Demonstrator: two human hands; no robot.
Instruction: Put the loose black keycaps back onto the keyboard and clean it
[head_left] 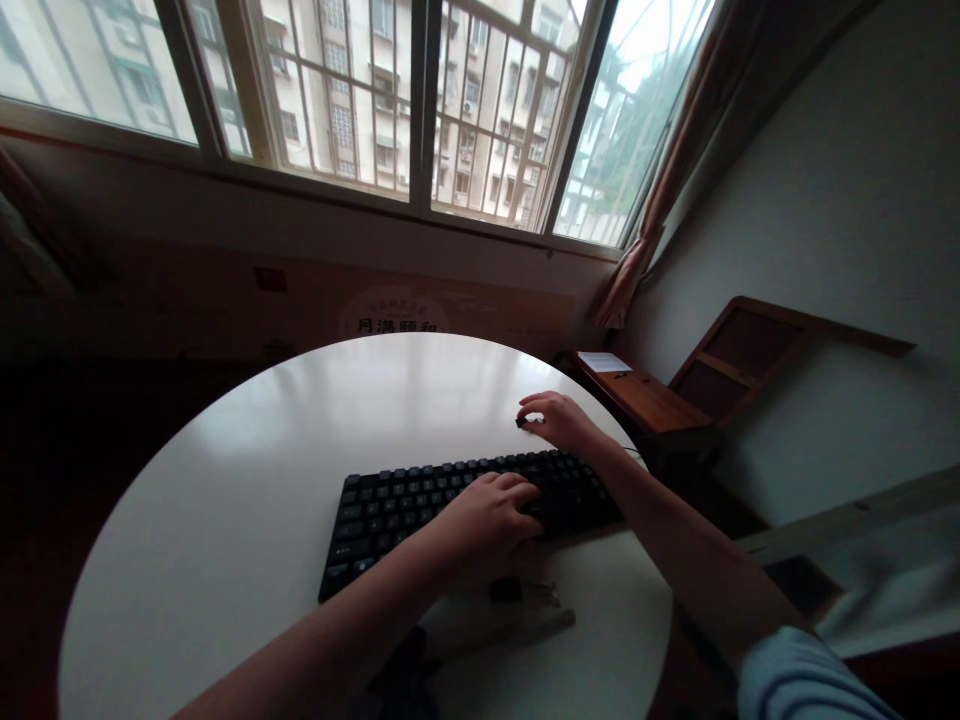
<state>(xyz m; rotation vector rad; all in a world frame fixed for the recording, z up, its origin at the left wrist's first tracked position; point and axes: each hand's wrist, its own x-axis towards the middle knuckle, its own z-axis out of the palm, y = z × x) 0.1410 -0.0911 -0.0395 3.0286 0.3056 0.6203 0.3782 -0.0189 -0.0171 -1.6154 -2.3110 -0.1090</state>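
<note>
A black keyboard (pixel 390 510) lies across the round white table. My left hand (pixel 491 515) rests on its right half, fingers apart and slightly bent over the keys; those under the palm are hidden. Just beyond the keyboard's back edge, my right hand (pixel 559 420) is closed in a pinch, low over the tabletop. Between its thumb and finger shows a small black keycap (pixel 520 423). Nearer to me, partly behind my left forearm, lie a small black piece with metal wire prongs (pixel 551 593) and a long thin brownish stick (pixel 544 630), both dim.
The round white table (pixel 225 500) curves around the keyboard. A dark object (pixel 405 680) sits near its front edge, partly hidden by my left arm. A wooden chair (pixel 675 400) with a paper sheet (pixel 604 362) stands at the right, below barred windows (pixel 487 110).
</note>
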